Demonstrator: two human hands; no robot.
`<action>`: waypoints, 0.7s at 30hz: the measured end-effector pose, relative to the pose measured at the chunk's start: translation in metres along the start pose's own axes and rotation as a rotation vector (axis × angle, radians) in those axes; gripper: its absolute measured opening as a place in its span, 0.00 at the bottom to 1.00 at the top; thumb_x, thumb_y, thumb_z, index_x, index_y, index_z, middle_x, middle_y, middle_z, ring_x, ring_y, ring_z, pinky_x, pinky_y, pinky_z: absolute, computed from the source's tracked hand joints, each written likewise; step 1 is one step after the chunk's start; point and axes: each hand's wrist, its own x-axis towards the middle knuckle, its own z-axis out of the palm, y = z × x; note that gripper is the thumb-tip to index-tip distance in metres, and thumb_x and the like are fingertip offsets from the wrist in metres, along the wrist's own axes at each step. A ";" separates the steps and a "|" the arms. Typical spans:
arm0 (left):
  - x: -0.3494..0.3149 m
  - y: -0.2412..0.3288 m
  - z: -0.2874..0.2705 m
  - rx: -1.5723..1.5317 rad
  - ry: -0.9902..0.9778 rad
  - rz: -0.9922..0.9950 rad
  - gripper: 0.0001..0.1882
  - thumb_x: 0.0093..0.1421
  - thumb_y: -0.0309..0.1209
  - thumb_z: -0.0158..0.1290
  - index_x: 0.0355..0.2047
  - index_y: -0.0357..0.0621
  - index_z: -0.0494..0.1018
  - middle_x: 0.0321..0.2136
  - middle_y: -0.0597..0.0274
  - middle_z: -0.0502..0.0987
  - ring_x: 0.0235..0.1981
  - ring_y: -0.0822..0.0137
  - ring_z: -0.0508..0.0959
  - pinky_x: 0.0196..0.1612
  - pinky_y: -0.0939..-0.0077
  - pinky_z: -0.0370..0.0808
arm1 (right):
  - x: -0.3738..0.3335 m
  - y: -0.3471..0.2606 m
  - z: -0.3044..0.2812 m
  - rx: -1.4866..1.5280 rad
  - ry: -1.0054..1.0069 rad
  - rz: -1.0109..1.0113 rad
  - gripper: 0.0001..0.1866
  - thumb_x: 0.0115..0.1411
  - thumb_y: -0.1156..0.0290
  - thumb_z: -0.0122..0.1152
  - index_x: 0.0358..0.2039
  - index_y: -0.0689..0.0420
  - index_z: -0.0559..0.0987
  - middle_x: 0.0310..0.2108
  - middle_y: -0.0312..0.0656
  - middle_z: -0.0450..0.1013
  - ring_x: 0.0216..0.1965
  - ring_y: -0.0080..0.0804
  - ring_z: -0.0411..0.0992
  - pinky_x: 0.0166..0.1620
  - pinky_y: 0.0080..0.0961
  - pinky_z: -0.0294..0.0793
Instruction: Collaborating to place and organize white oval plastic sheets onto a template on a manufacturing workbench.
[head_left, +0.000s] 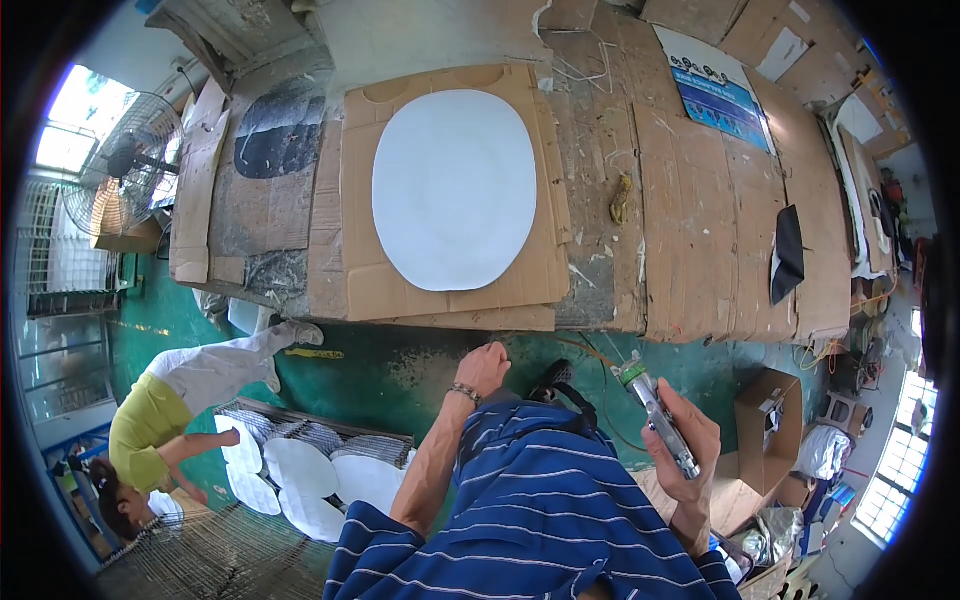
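A white, rounded oval panel (455, 190) lies flat on a cardboard sheet (358, 215) on the bench in front of me. My right hand (686, 440) is wrapped round a metal spray gun (665, 420) with a green ring at its upper end, held low on my right, apart from the bench. My left hand (482, 368), a bracelet at its wrist, is closed beside the near edge of the bench, below the panel. Whatever its fingers may hold is hidden. A thin hose (597, 352) runs below the bench edge between my hands.
At the left, a person in a yellow top (160, 410) bends beside a wire rack of white panels (300, 467). A fan (125, 160) stands far left. On the bench's right lie a dark cloth-like piece (787, 255) and a blue-white printed sheet (715, 92). A cardboard box (768, 425) stands right.
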 end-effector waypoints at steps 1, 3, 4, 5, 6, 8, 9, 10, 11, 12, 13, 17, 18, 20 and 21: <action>0.001 0.002 -0.001 0.000 0.001 -0.001 0.09 0.62 0.33 0.60 0.36 0.43 0.73 0.34 0.50 0.81 0.41 0.45 0.81 0.43 0.51 0.78 | 0.000 0.001 -0.006 0.001 -0.001 -0.001 0.31 0.53 0.79 0.71 0.60 0.66 0.79 0.33 0.51 0.78 0.29 0.37 0.76 0.36 0.25 0.73; 0.002 0.007 -0.001 -0.007 -0.006 -0.013 0.09 0.62 0.33 0.60 0.37 0.43 0.73 0.34 0.50 0.81 0.41 0.45 0.81 0.44 0.51 0.78 | -0.003 0.001 -0.020 -0.039 -0.278 -0.051 0.29 0.55 0.78 0.71 0.60 0.68 0.78 0.34 0.50 0.79 0.30 0.34 0.76 0.37 0.24 0.74; 0.004 0.008 -0.001 -0.009 -0.006 -0.013 0.09 0.62 0.33 0.60 0.37 0.43 0.73 0.34 0.50 0.81 0.41 0.45 0.81 0.44 0.51 0.78 | -0.007 0.003 -0.021 -0.057 -0.287 -0.037 0.28 0.58 0.76 0.71 0.59 0.69 0.78 0.36 0.49 0.80 0.32 0.30 0.76 0.39 0.24 0.74; 0.007 0.009 -0.002 -0.012 0.011 0.002 0.09 0.62 0.33 0.60 0.37 0.43 0.73 0.34 0.50 0.81 0.41 0.46 0.81 0.44 0.51 0.78 | -0.006 0.003 -0.018 -0.059 -0.289 -0.037 0.28 0.58 0.76 0.71 0.59 0.69 0.78 0.36 0.49 0.80 0.32 0.30 0.76 0.39 0.24 0.74; 0.009 0.011 -0.003 -0.015 0.026 0.018 0.09 0.62 0.33 0.60 0.37 0.43 0.74 0.34 0.50 0.81 0.41 0.46 0.81 0.44 0.51 0.78 | -0.005 0.001 -0.014 -0.035 -0.156 -0.006 0.28 0.59 0.75 0.71 0.59 0.69 0.78 0.36 0.48 0.80 0.32 0.30 0.76 0.39 0.24 0.74; 0.009 0.016 -0.004 -0.021 0.030 0.025 0.09 0.62 0.32 0.60 0.37 0.43 0.74 0.34 0.50 0.81 0.41 0.46 0.81 0.44 0.51 0.78 | -0.008 0.005 -0.015 0.018 -0.058 0.031 0.28 0.60 0.74 0.71 0.60 0.69 0.78 0.36 0.47 0.79 0.32 0.29 0.76 0.38 0.23 0.74; 0.010 0.019 -0.006 -0.026 0.039 0.032 0.08 0.61 0.32 0.60 0.36 0.43 0.74 0.34 0.50 0.81 0.41 0.46 0.81 0.45 0.51 0.78 | -0.009 0.006 -0.016 0.017 -0.061 0.028 0.28 0.60 0.74 0.71 0.60 0.69 0.78 0.36 0.47 0.79 0.32 0.29 0.76 0.38 0.23 0.74; 0.012 0.021 -0.008 -0.029 0.042 0.031 0.08 0.61 0.32 0.60 0.36 0.43 0.74 0.34 0.50 0.81 0.41 0.46 0.81 0.45 0.51 0.78 | -0.011 0.006 -0.017 -0.019 -0.053 0.001 0.30 0.55 0.79 0.70 0.61 0.66 0.78 0.35 0.49 0.79 0.31 0.33 0.76 0.37 0.25 0.74; 0.015 0.023 -0.011 -0.029 0.050 0.040 0.08 0.61 0.32 0.61 0.37 0.43 0.74 0.34 0.50 0.81 0.41 0.45 0.81 0.45 0.52 0.78 | -0.012 0.006 -0.018 -0.055 -0.046 -0.027 0.34 0.51 0.84 0.70 0.62 0.63 0.78 0.34 0.50 0.78 0.30 0.36 0.76 0.35 0.27 0.75; 0.016 0.023 -0.011 -0.029 0.058 0.047 0.09 0.61 0.31 0.61 0.37 0.43 0.74 0.34 0.49 0.81 0.41 0.45 0.81 0.45 0.52 0.77 | -0.014 0.006 -0.021 -0.055 -0.050 -0.027 0.34 0.51 0.84 0.70 0.62 0.63 0.78 0.34 0.50 0.78 0.30 0.36 0.76 0.35 0.27 0.75; 0.017 0.024 -0.010 -0.032 0.058 0.044 0.09 0.61 0.31 0.61 0.37 0.43 0.74 0.34 0.49 0.81 0.41 0.45 0.81 0.45 0.52 0.77 | -0.016 0.005 -0.026 -0.066 -0.099 -0.002 0.34 0.51 0.83 0.70 0.62 0.64 0.78 0.34 0.50 0.79 0.30 0.36 0.76 0.36 0.27 0.75; 0.034 0.030 -0.014 -0.007 0.048 0.047 0.10 0.61 0.32 0.61 0.39 0.43 0.74 0.40 0.49 0.80 0.47 0.46 0.79 0.51 0.52 0.76 | -0.022 0.004 -0.028 -0.056 -0.200 0.072 0.31 0.53 0.81 0.71 0.61 0.66 0.78 0.36 0.51 0.80 0.32 0.36 0.78 0.38 0.27 0.75; 0.039 0.030 -0.016 -0.005 0.006 0.017 0.12 0.61 0.33 0.61 0.41 0.43 0.74 0.46 0.48 0.80 0.53 0.46 0.78 0.56 0.51 0.75 | -0.021 0.006 -0.023 -0.049 -0.091 0.084 0.30 0.55 0.80 0.70 0.61 0.66 0.78 0.36 0.52 0.80 0.33 0.36 0.78 0.38 0.27 0.75; 0.052 0.028 -0.017 0.097 0.169 0.130 0.17 0.62 0.34 0.61 0.48 0.42 0.73 0.55 0.44 0.75 0.61 0.42 0.72 0.63 0.49 0.70 | -0.018 0.003 -0.021 -0.035 0.022 0.098 0.29 0.58 0.77 0.70 0.61 0.67 0.78 0.39 0.52 0.81 0.34 0.35 0.79 0.40 0.27 0.76; 0.058 0.028 -0.018 0.199 0.333 0.243 0.23 0.62 0.36 0.62 0.54 0.41 0.72 0.64 0.40 0.70 0.68 0.38 0.66 0.69 0.46 0.65 | -0.017 0.001 -0.021 -0.035 0.024 0.098 0.29 0.58 0.77 0.70 0.61 0.67 0.78 0.39 0.52 0.81 0.34 0.35 0.79 0.40 0.27 0.76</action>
